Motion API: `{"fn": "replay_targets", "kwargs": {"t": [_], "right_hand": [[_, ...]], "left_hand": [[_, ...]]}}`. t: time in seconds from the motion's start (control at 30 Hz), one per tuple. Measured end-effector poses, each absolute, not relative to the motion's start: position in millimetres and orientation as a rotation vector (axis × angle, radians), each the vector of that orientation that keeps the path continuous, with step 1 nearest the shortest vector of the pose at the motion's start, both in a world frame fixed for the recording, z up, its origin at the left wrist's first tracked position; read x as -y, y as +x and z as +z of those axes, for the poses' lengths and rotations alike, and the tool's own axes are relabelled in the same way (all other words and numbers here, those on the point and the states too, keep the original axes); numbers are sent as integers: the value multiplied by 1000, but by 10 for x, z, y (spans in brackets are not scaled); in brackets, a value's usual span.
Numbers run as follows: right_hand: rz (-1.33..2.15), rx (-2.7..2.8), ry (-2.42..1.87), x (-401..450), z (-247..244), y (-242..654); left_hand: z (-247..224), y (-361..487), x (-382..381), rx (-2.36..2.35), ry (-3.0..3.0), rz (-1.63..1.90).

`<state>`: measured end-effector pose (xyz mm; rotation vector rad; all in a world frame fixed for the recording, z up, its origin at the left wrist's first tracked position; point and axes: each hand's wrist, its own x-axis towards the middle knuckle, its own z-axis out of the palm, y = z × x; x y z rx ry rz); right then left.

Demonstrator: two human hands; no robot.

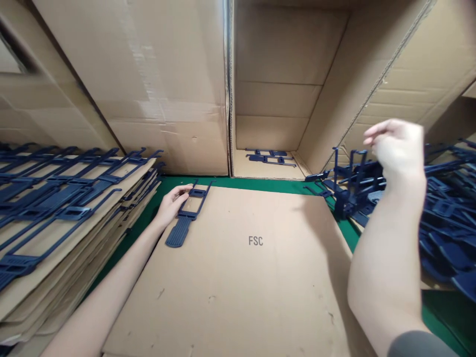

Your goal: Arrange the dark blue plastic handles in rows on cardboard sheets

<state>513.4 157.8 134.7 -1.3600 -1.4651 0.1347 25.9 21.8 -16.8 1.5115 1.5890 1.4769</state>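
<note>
My left hand (171, 202) rests on a dark blue plastic part (185, 218) that lies at the far left corner of a flat cardboard sheet (253, 277) printed with FSC. The fingers pinch the part's thin frame. My right hand (396, 148) hangs in the air above a heap of the same blue parts (439, 208) at the right. Its fingers are bent and apart, and nothing shows in them.
A stack of cardboard sheets (74, 233) covered with rows of blue parts stands at the left. An open cardboard box (275, 99) on its side at the back holds a few parts (268, 156). Green table surface (260, 184) shows between the sheet and the box.
</note>
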Motion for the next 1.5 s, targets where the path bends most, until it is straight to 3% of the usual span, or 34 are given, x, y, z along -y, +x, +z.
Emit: {"fn": "replay_targets", "kwargs": {"t": [0.1,0.17,0.43,0.67,0.83,1.07,1.2,1.5], "right_hand": [[544,1326,-799,-1335,1631,4712],[739,1358,-667,-1210,1707,4419],[1457,1569,-575,-810,1725,3825],[1665,1382,-682,-869,1462,3476],[1386,1672,-881,-1012,964,3097],[492,2760,-1131,-902,864,3125],[516,3076,-1296,-872,850,3141],[486,3137,-1400,-906,1051,3355]], "left_hand": [[-183,256,-214,-1565,1522,1483],[-199,253,-215,-1555,1519,1491],[-242,254,-228,-1541,1505,1502],[-237,287,-210,-1537,1498,1517],[-245,287,-207,-1534,1494,1510],[-235,280,-196,-1548,1499,1491],[-220,280,-189,-1572,1506,1480],[-200,288,-179,-1599,1515,1456]]}}
